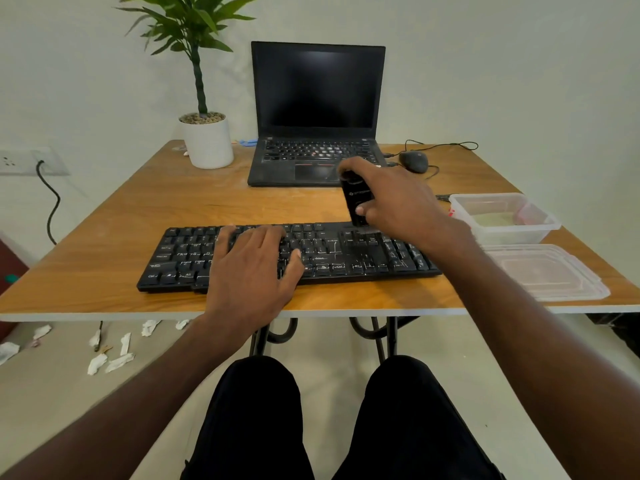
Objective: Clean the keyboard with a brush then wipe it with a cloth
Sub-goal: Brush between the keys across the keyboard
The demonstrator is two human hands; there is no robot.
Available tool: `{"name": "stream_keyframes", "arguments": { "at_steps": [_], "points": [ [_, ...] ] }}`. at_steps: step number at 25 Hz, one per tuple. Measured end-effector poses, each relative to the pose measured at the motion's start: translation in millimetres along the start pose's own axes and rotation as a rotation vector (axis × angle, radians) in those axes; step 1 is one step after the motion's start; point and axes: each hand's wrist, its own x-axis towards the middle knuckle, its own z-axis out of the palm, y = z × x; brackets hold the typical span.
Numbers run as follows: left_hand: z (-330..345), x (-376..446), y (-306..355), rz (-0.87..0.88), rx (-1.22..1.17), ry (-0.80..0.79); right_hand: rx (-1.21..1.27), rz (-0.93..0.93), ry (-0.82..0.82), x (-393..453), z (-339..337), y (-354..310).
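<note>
Fingers (372,211) of the person's right hand (391,195) are curling round a black, stubby-handled brush (356,199), the thumb pressing its front face, while the left hand (251,268) is lying flat with fingers spread and relaxed over the middle keys, holding nothing. The brush is standing nearly upright, its long axis running from the bristle end down at the keys up toward the laptop, tilted slightly away from the person; its lower end is touching the top row of the black full-size keyboard (346,258) just right of centre. The bristles themselves are blurred. The keyboard is lying with its long axis across the wooden-topped table (121,237), parallel to the near edge and just behind it, its keys showing pale smears. Behind it, an open black laptop (317,112) with a dark screen is facing the person. A green plant in a white round pot (207,140) is standing to the laptop's left, and a dark wired mouse (414,161) to its right. A clear plastic container (505,216) is sitting at the right side of the table, with its clear lid (550,271) lying just in front of it. Torn scraps of white paper (110,358) are littering the pale floor to the left, below a wall socket (20,161) with a black cable plugged in.
</note>
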Motion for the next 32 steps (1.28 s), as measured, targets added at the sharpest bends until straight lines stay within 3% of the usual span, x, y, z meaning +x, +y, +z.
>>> {"name": "stream_keyframes", "arguments": {
  "at_steps": [5,9,13,16,19,32],
  "points": [
    [-23,5,-16,-0.020,-0.175,0.095,0.386,-0.102,0.057,-5,16,-27],
    [-52,9,-89,-0.114,-0.386,0.142,0.640,-0.092,0.065,-11,30,-55],
    [-64,-2,-162,-0.300,-0.909,-0.464,0.844,-0.077,0.055,8,43,-87],
    [-65,-3,-187,-0.287,-0.906,-0.644,0.931,-0.089,-0.015,33,48,-112],
    [-61,0,-190,-0.255,-0.815,-0.726,0.955,-0.140,-0.107,56,56,-143],
    [-59,3,-187,-0.319,-0.868,-0.659,0.737,-0.416,-0.187,88,99,-209]
  ]
}}
